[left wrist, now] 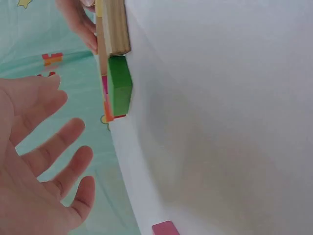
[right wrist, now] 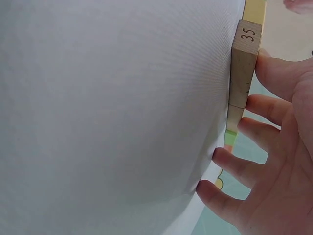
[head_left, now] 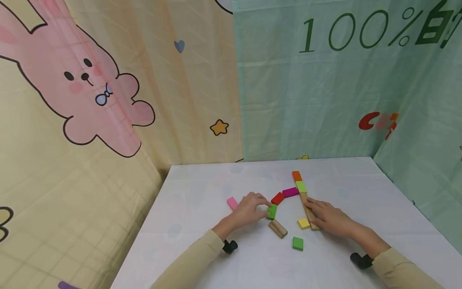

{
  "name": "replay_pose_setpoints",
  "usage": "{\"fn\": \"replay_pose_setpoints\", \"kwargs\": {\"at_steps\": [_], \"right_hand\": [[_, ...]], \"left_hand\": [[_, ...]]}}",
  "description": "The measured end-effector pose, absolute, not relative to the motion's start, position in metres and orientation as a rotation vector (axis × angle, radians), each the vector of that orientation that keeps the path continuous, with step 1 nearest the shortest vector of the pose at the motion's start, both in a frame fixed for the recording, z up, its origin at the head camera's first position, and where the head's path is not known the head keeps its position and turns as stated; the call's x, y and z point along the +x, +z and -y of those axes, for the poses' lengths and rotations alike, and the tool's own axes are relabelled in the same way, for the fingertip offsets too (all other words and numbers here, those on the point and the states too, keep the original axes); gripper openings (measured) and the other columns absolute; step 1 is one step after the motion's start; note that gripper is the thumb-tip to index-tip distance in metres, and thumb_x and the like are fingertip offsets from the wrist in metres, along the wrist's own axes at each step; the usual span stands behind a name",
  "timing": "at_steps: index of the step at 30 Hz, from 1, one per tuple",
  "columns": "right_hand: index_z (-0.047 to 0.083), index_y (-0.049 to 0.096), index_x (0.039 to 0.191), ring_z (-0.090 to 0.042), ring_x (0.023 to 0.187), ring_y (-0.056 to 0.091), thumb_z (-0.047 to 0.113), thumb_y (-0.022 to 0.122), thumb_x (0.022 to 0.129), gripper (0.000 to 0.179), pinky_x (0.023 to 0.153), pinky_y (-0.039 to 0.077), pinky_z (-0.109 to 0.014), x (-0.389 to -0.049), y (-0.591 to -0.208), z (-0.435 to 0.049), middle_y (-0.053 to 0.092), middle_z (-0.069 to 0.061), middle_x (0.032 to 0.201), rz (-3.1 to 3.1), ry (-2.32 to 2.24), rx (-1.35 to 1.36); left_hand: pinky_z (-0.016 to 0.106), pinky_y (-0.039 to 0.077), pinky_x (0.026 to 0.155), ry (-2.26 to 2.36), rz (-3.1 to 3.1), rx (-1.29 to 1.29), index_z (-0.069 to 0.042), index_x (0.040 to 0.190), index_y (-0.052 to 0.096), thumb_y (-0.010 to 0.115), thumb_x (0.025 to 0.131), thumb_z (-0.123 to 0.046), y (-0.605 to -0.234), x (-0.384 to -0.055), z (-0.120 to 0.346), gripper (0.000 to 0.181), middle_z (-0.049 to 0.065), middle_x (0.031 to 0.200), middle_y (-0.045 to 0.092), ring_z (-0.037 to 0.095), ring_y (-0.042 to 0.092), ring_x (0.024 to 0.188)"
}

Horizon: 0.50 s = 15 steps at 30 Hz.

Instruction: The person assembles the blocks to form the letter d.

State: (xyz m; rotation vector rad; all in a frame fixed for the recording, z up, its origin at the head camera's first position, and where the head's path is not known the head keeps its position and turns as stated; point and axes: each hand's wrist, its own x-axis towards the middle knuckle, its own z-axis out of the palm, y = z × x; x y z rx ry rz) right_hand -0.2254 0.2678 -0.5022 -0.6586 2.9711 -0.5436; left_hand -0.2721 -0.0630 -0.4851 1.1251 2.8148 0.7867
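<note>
Tabletop (head_left: 202,178): spread left fingers (left wrist: 54,147) near green block (left wrist: 120,88), straight right fingers (right wrist: 259,133) against wooden blocks (right wrist: 241,73)

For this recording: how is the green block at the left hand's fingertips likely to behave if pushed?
The green block would probably slide rather than roll, given its flat faces. Tipping seems unlikely, since it lies low on the white tabletop. Pushed away from the person, it may disturb the red block just beyond its far end.

On a table (head_left: 202,180) before curtains (head_left: 195,92), a row of blocks (head_left: 303,197) touches the right hand (head_left: 332,218), a second row (head_left: 290,192) branching left toward the left hand (head_left: 248,210).
</note>
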Motion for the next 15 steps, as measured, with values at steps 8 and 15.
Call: {"fn": "replay_pose_setpoints", "kwargs": {"at_steps": [8,15], "right_hand": [[0.004,0.040,0.154,-0.051,0.136,0.037,0.033,0.063,0.100,0.065,0.096,0.039,-0.072,-0.225,-0.502,-0.268,0.035,-0.021,0.157,-2.967,-0.558,-0.664],[0.005,0.040,0.154,-0.051,0.135,0.037,0.033,0.063,0.099,0.066,0.095,0.039,-0.071,-0.226,-0.503,-0.269,0.035,-0.021,0.157,-2.976,-0.541,-0.662]], "left_hand": [[0.043,0.042,0.099,0.919,-2.821,1.032,-0.023,0.124,0.072,0.069,0.097,-0.028,-0.478,-0.274,0.071,0.028,-0.010,0.121,0.062,0.015,0.049,0.119],[0.044,0.042,0.099,0.945,-2.846,0.981,-0.019,0.124,0.072,0.071,0.096,-0.025,-0.478,-0.277,0.082,0.029,-0.004,0.121,0.065,0.018,0.050,0.118]]}}
